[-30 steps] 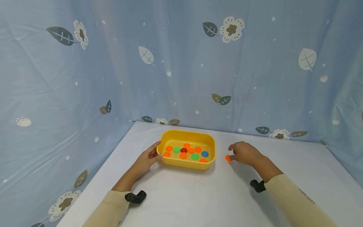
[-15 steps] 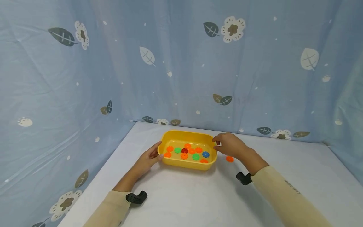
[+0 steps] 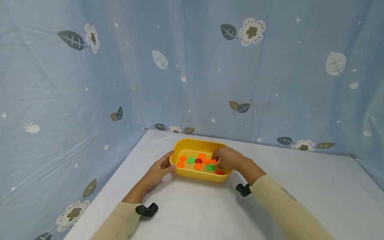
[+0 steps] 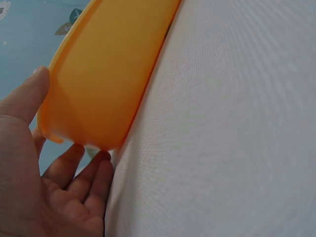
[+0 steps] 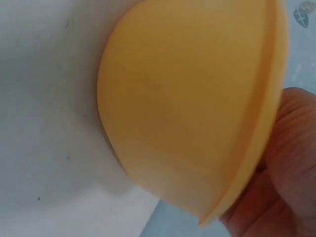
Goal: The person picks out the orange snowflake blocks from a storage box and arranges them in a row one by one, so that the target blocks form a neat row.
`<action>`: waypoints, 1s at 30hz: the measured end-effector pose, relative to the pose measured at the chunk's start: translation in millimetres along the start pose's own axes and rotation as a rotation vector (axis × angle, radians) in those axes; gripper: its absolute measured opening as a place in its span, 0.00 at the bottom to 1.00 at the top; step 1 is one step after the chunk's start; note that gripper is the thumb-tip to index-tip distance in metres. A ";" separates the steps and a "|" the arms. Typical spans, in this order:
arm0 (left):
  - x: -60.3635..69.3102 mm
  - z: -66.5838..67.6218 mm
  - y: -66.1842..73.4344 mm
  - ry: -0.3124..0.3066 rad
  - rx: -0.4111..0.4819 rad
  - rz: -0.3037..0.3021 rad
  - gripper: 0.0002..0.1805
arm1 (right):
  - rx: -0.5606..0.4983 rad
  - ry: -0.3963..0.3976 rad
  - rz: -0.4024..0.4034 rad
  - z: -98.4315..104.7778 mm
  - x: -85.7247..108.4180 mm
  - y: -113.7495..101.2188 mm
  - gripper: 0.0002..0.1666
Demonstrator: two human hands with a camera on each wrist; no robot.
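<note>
On the bench (image 3: 195,213), with the curtain (image 3: 192,90) at twelve o'clock, sits the tray (image 3: 196,175), discs (image 3: 198,166) inside; left fingers (image 4: 66,164) touch its nine o'clock end, right fingers (image 3: 219,153) within, toward three.

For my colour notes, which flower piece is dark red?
The dark red flower piece, just right of the leftmost green piece; other visible pieces look orange or green.
</note>
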State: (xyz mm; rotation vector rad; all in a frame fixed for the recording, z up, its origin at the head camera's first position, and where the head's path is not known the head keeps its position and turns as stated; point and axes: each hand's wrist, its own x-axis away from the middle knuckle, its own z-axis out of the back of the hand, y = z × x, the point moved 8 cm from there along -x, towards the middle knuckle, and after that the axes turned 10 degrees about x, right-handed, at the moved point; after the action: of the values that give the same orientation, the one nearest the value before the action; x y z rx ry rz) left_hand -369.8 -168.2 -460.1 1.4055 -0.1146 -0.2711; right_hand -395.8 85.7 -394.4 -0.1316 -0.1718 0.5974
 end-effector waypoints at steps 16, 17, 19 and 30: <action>-1.4 0.4 -3.3 0.020 -0.003 0.016 0.37 | 0.202 -0.179 -0.090 -23.4 3.4 -3.2 0.11; -1.3 0.4 -3.3 0.020 -0.002 0.015 0.37 | 0.213 -0.184 -0.095 -24.1 2.4 -3.1 0.10; -1.2 0.8 -3.4 0.021 -0.003 0.018 0.37 | 0.228 -0.190 -0.100 -25.2 0.6 -3.1 0.11; -2.3 2.1 -4.7 0.021 -0.011 0.026 0.37 | 0.163 -0.095 -0.054 -22.7 -8.5 -1.8 0.10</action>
State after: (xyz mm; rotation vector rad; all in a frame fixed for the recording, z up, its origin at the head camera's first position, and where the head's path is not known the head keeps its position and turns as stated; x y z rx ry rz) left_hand -373.1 -170.3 -464.2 1.3941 -0.1143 -0.2350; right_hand -397.2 77.7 -417.3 0.0588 -0.2174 0.5623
